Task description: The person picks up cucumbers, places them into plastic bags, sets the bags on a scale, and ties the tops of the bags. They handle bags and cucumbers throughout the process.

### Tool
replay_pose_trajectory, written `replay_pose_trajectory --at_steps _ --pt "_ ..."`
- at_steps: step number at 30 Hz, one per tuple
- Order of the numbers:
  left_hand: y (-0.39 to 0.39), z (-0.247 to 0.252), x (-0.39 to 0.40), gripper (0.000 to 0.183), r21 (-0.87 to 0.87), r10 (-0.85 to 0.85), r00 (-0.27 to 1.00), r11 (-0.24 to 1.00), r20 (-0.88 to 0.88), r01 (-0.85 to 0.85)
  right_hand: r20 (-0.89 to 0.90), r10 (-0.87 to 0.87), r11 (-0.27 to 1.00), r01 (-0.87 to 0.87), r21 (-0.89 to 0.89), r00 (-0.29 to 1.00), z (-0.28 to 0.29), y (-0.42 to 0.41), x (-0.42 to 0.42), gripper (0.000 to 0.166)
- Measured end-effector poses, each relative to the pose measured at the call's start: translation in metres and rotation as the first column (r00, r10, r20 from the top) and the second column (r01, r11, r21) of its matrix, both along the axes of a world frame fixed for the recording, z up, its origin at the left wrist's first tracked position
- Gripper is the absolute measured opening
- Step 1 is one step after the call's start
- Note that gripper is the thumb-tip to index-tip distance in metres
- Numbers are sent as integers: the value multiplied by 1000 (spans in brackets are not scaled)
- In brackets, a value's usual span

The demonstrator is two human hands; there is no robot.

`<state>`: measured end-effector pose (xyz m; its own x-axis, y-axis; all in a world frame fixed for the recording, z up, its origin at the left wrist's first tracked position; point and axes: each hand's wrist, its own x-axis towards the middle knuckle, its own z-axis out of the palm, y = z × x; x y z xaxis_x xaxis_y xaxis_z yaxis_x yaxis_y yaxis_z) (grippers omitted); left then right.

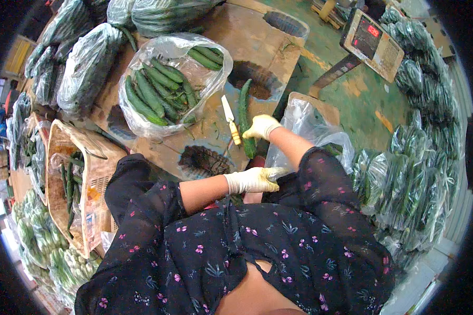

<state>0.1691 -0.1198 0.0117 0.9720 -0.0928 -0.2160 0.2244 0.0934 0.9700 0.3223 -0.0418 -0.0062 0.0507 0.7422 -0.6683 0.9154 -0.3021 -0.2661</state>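
Observation:
My right hand (262,126), in a pale work glove, grips a long dark green cucumber (243,104) near its lower end. Just left of it lies a small knife (230,120) with a yellowish handle, its blade pointing away from me. Close to my lap, my gloved left hand (256,180) pinches the near edge of a clear plastic bag (287,134). That bag lies on the platform of a weighing scale (319,105); some green shows inside it. Further left stands an open, round plastic bag (218,84) holding several cucumbers (151,94).
The scale's lit display (372,31) rises at upper right. Holes such as this one (205,161) break the brown work surface (173,147). A plastic crate (100,157) with cucumbers stands left. Bagged cucumbers (402,177) are piled right, and filled bags (88,71) lie upper left.

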Motion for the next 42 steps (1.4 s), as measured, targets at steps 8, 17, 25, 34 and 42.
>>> replay_pose_trajectory --at_steps 8,17,25,34,42 --pt "4 19 -10 53 61 1 993 998 -115 6 -446 -608 793 528 -304 657 -34 -16 -6 34" --pt "27 39 1 42 -287 368 921 875 -128 -390 -980 -197 795 582 -171 -19 125 -59 95 54" --pt "51 81 54 52 -673 434 893 627 -115 -392 -915 -134 800 586 127 381 100 -159 111 61" --pt "52 103 37 57 -455 349 937 835 2 -310 351 -555 832 507 225 754 -71 -217 197 43" --pt "62 72 32 63 -267 458 889 859 19 -437 196 -719 682 622 385 667 -36 -181 270 48"
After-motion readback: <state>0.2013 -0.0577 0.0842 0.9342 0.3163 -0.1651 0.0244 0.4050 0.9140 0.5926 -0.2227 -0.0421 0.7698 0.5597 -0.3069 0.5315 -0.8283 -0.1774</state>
